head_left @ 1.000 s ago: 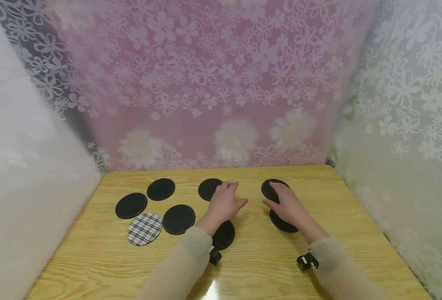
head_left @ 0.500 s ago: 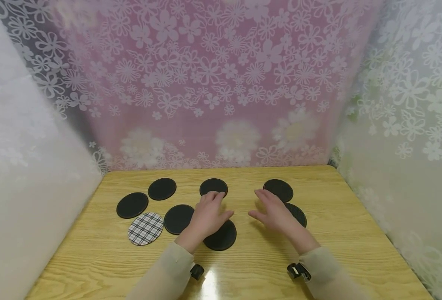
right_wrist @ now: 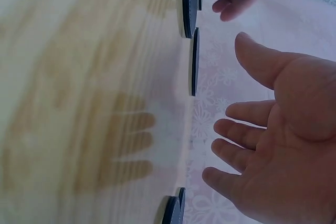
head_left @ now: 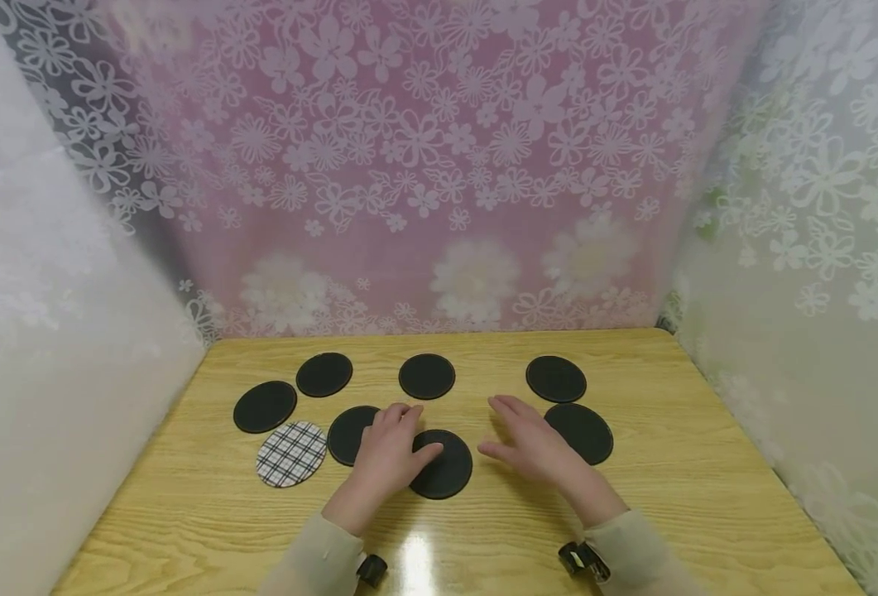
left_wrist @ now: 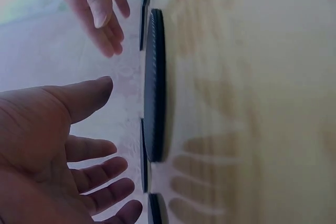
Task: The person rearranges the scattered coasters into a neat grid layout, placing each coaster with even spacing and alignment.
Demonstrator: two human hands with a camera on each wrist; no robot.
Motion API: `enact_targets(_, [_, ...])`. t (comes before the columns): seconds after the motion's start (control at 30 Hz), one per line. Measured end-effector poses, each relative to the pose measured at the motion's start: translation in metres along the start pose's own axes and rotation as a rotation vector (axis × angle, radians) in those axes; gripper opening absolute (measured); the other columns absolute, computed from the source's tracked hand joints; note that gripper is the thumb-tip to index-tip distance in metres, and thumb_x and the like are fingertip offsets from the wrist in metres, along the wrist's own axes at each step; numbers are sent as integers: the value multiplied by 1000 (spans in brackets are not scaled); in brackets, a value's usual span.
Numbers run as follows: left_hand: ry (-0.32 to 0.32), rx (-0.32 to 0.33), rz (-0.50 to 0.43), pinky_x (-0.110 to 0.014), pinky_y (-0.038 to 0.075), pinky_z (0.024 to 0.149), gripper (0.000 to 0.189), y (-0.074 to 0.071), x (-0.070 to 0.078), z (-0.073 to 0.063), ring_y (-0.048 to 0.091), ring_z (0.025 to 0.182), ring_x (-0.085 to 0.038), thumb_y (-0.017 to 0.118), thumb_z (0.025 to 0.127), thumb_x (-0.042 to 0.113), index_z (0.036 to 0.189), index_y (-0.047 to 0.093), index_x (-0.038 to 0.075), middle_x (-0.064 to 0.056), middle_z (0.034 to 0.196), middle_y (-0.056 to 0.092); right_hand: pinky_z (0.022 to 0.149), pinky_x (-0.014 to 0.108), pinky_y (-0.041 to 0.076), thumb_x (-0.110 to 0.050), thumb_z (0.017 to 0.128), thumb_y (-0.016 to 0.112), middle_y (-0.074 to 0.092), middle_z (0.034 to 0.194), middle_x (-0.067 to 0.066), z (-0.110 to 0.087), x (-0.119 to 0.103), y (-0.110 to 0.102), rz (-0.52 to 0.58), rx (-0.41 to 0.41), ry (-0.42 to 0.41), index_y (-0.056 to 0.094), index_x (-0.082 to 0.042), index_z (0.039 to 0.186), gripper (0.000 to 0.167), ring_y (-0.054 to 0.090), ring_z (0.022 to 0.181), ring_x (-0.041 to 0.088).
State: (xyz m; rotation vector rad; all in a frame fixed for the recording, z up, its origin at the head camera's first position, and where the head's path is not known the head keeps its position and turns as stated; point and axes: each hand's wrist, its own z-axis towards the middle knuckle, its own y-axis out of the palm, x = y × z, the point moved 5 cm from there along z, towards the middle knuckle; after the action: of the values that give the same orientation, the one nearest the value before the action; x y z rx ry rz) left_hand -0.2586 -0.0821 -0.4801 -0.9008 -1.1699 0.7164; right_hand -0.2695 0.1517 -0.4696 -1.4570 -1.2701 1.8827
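Hovering above the wood-grain table (head_left: 498, 538), both bare hands hold nothing: left hand (head_left: 385, 454) with thumb set away from the parted fingers, right hand (head_left: 537, 447) likewise spread, palms turned toward each other. Nearest the left hand is a round black coaster (head_left: 449, 473), lying flat on the near middle of the table; the left thumb overlaps it in the head view, yet the left wrist view shows hand and coaster apart. Its face is matt and plain, with a thin line inside the rim; seen edge-on, it shows a dark side and pale stitching along the border. A second black coaster (head_left: 343, 436) lies just to its left, partly hidden by the left fingers. Beside the right hand, one black coaster (head_left: 589, 432) is partly covered by that hand, and another (head_left: 555, 379) sits just behind it. A further black coaster (head_left: 427, 377) lies at back centre, two more (head_left: 265, 406) at left, near a coaster in white with black check (head_left: 291, 455). Pink flowered cloth (head_left: 453, 165) hangs behind.
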Motion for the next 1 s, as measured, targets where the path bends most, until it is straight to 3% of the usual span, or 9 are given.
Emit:
enact_targets(0.17, [-1,6,23,-71,46,107,70,-3,-6,-5,55,132,-43,84,100,44,153,64,4,-19,147,61,123,67,36,-39,105,79,40,171,26,1,0,7,5,-11,-27,44,2,167,82,39,157,49])
enact_targets(0.57, [55,-92,74,-67,49,101,82,-6,-16,-13,55,124,-42,94,89,49,150,64,2,-18,137,62,123,62,38,-41,99,86,42,172,20,-3,-13,27,49,-113,-19,47,-1,166,87,40,158,43])
enact_targets(1.0, [97,-126,101,-67,46,101,87,-2,-14,-18,51,119,-37,96,84,55,146,67,1,-14,131,58,124,59,38,-40,91,94,43,169,23,-5,-21,32,22,-158,-33,50,5,162,95,39,158,44])
